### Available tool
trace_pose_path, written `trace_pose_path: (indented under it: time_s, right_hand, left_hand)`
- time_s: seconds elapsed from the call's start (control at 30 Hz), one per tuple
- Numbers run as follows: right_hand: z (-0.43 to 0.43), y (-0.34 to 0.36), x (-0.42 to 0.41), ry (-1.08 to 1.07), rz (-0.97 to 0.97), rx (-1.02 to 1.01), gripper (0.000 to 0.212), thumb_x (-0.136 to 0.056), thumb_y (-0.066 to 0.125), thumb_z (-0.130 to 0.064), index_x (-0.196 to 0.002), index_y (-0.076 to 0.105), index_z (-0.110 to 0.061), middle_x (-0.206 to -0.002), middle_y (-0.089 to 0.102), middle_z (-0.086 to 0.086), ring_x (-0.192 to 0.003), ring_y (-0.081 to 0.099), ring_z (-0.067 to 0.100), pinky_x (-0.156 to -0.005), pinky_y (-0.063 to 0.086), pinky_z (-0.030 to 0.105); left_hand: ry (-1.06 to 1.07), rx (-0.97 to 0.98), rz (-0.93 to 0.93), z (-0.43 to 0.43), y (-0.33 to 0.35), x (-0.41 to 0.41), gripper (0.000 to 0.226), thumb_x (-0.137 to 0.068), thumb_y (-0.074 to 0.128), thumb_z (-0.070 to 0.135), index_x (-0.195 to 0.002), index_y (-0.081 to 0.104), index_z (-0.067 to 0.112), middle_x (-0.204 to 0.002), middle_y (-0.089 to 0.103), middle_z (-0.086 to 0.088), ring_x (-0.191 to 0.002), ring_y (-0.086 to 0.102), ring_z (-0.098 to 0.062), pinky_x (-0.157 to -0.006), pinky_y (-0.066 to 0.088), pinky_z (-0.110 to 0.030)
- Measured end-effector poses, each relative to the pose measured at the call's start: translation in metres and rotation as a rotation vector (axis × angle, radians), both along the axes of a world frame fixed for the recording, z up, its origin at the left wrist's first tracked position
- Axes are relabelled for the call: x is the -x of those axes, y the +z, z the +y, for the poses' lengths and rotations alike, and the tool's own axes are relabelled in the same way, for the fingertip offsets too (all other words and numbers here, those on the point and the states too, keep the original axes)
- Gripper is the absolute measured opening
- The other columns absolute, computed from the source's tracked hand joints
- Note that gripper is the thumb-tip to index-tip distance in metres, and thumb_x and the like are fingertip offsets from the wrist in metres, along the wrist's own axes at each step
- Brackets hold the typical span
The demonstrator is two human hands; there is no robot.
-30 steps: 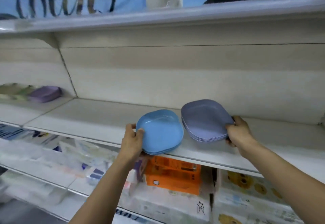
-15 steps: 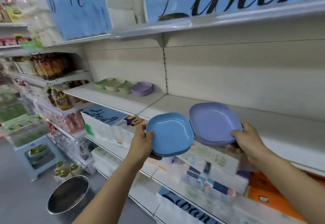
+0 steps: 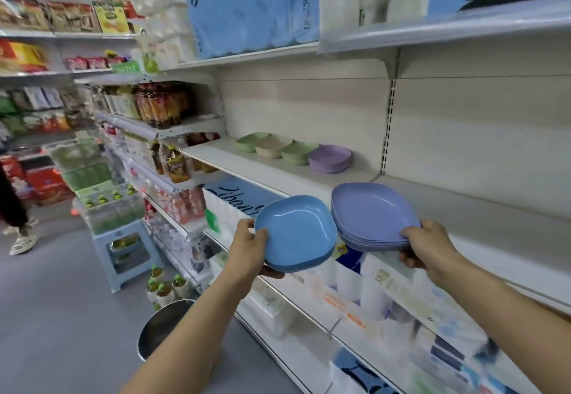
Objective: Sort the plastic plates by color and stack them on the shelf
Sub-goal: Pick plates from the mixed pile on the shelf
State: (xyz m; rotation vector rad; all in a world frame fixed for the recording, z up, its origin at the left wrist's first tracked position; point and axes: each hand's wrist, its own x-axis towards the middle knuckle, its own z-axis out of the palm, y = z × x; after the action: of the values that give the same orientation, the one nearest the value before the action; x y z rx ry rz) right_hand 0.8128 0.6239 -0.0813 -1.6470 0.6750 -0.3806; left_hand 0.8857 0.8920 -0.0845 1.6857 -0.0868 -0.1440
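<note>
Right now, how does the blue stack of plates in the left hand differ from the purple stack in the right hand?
Colour: the blue stack is sky blue, the purple stack lilac. Height: the purple stack shows more rims than the blue stack. Place: the blue stack is held lower than the purple stack. Both are rounded-square plates held in the air.

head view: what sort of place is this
Probably a grocery shop aisle: long white metal shelves, rows of brown bottled drinks, and big blue-wrapped tissue packs stocked above.
</note>
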Motion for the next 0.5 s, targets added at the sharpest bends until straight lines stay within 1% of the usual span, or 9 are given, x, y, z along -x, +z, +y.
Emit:
trace_pose_path:
  time_s: [0.1, 0.17, 0.27, 0.33, 0.4, 0.5]
  right_hand:
    - [0.021, -0.002, -0.047, 0.017, 0.014, -0.019, 0.014, -0.089, 0.037, 0.002, -0.087, 0.049, -0.005, -0.066, 0.047, 0.015, -0.039, 0.042, 0.021, -0.040, 0.031, 0.021]
    - [0.033, -0.004, -0.083, 0.025, 0.025, -0.036, 0.014, -0.089, 0.036, 0.001, -0.093, 0.049, -0.005, -0.066, 0.047, 0.016, -0.035, 0.041, 0.019, -0.038, 0.030, 0.018]
    - [0.048, -0.009, -0.139, 0.012, 0.015, -0.078, 0.017, -0.089, 0.038, 0.002, -0.103, 0.047, -0.002, -0.068, 0.049, 0.015, -0.043, 0.043, 0.022, -0.039, 0.032, 0.022]
    - [0.055, -0.012, -0.173, 0.003, 0.015, -0.093, 0.021, -0.088, 0.038, 0.002, -0.107, 0.047, -0.001, -0.069, 0.048, 0.014, -0.043, 0.043, 0.022, -0.035, 0.031, 0.019]
    - [0.063, -0.013, -0.204, -0.001, 0.011, -0.088, 0.023, -0.087, 0.039, 0.002, -0.108, 0.048, 0.002, -0.068, 0.049, 0.015, -0.042, 0.043, 0.021, -0.034, 0.031, 0.019]
    - [0.072, -0.015, -0.242, -0.013, 0.024, -0.077, 0.020, -0.087, 0.040, 0.001, -0.105, 0.047, 0.004, -0.067, 0.050, 0.017, -0.044, 0.044, 0.022, -0.038, 0.031, 0.023]
  left_hand:
    - [0.005, -0.036, -0.003, 0.018, -0.005, -0.039, 0.020, -0.100, 0.044, 0.018, -0.120, 0.042, 0.016, -0.110, 0.056, -0.015, -0.083, 0.066, -0.035, -0.050, 0.058, -0.043]
    - [0.020, -0.031, 0.013, 0.030, -0.006, -0.072, 0.019, -0.100, 0.044, 0.019, -0.119, 0.043, 0.017, -0.110, 0.056, -0.015, -0.082, 0.067, -0.036, -0.049, 0.057, -0.041]
    - [0.038, -0.025, 0.040, 0.046, -0.003, -0.123, 0.018, -0.101, 0.044, 0.018, -0.119, 0.042, 0.019, -0.109, 0.056, -0.014, -0.080, 0.068, -0.038, -0.048, 0.057, -0.038]
    - [0.039, -0.027, 0.059, 0.055, -0.002, -0.156, 0.019, -0.101, 0.043, 0.018, -0.120, 0.041, 0.018, -0.110, 0.056, -0.016, -0.078, 0.069, -0.038, -0.048, 0.056, -0.037]
    - [0.036, -0.026, 0.048, 0.063, 0.000, -0.189, 0.021, -0.100, 0.043, 0.019, -0.121, 0.042, 0.018, -0.111, 0.055, -0.016, -0.078, 0.069, -0.039, -0.049, 0.057, -0.038]
    - [0.040, -0.037, 0.018, 0.072, 0.003, -0.230, 0.021, -0.100, 0.043, 0.019, -0.121, 0.042, 0.019, -0.111, 0.055, -0.015, -0.083, 0.068, -0.040, -0.049, 0.056, -0.038]
